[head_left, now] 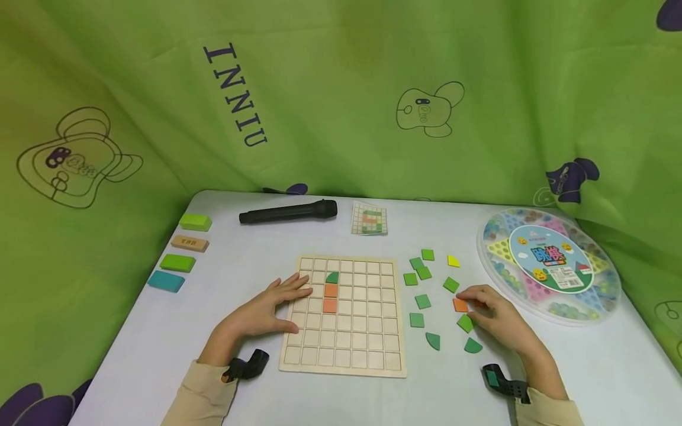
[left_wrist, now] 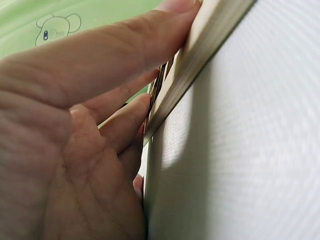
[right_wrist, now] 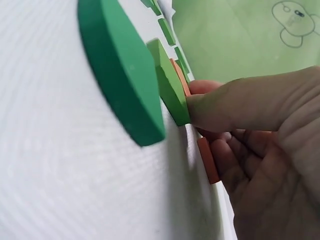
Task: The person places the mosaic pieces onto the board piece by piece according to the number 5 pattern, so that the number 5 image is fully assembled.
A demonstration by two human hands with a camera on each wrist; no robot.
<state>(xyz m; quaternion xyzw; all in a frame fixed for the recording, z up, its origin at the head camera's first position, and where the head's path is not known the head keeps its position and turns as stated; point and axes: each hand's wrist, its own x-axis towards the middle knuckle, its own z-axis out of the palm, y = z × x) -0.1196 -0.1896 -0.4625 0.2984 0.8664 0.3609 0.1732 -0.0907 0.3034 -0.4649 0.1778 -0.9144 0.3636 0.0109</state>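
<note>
My left hand (head_left: 266,307) lies spread over the left edge of a wooden grid board (head_left: 367,374); its thumb and fingertips touch the rim. In the board's cells sit a dark green quarter-round tile (head_left: 333,277) and two orange square tiles (head_left: 330,305) in a column. At the right, my right hand (head_left: 495,313) pinches an orange square tile (head_left: 460,305) between thumb and index finger. Its thumb overlaps a light green square tile (right_wrist: 169,85) in the right wrist view. Another orange piece (right_wrist: 208,161) shows under the curled fingers there. A green quarter-round tile (head_left: 472,345) lies nearer me.
Several loose green tiles (head_left: 422,301) and a yellow quarter-round tile (head_left: 453,261) lie right of the board. Behind it are a black microphone (head_left: 288,212) and a pattern card (head_left: 369,219). A round game box (head_left: 551,260) stands at right, several small blocks (head_left: 178,262) at left.
</note>
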